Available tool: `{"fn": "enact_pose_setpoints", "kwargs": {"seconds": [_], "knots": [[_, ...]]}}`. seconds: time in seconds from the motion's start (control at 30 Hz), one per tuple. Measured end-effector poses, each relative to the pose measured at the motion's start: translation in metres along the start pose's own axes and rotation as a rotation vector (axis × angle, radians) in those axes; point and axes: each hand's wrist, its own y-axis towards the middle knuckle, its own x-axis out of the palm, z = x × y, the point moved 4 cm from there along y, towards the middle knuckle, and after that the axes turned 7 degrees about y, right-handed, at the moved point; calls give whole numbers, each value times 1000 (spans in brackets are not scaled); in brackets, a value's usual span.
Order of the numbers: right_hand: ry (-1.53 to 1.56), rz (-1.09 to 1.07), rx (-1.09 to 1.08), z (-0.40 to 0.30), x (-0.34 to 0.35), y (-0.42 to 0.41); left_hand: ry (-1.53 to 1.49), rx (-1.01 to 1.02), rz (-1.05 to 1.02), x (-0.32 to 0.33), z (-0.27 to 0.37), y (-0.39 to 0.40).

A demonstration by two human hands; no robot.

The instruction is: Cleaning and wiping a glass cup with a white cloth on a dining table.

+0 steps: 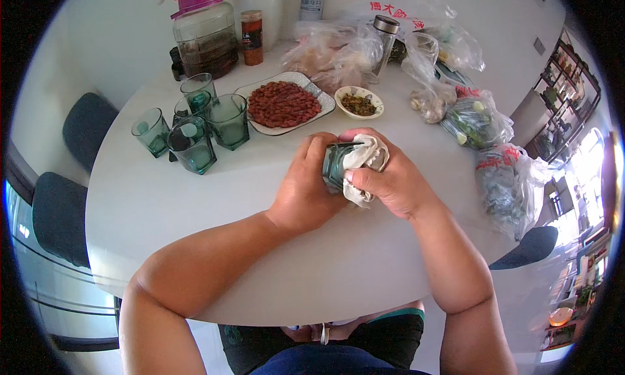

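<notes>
Over the white table (234, 277), my left hand (307, 184) grips a green-tinted drinking glass (334, 167) by its base side, the glass lying tilted sideways. My right hand (390, 177) presses a crumpled whitish cloth (364, 155) against the glass's other end, with the thumb on the cloth. The cloth covers that end, so the rim is mostly hidden. Several similar green glasses (195, 148) stand grouped to the left of my hands. Beyond my hands are a patterned plate (281, 130) heaped with reddish-brown nuts or dried fruit and a small bowl (342, 112) of dark chopped food.
At the back stand a large lidded jar (202, 38), a red-brown spice jar (252, 38) and a steel-capped glass bottle (385, 43). Plastic bags (337, 52) lie there too. Bagged green vegetables (471, 121) and another filled bag (508, 184) line the right side. Dark chairs (56, 218) flank the table.
</notes>
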Motion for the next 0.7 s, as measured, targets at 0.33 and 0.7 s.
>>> {"fn": "enact_pose_setpoints", "kwargs": {"seconds": [0.33,0.7], "knots": [[-197,215,-140,-3,2,1,149,71,68,-2,4,0],[47,1,26,4,-6,3,138,91,-1,2,-10,0]]}}
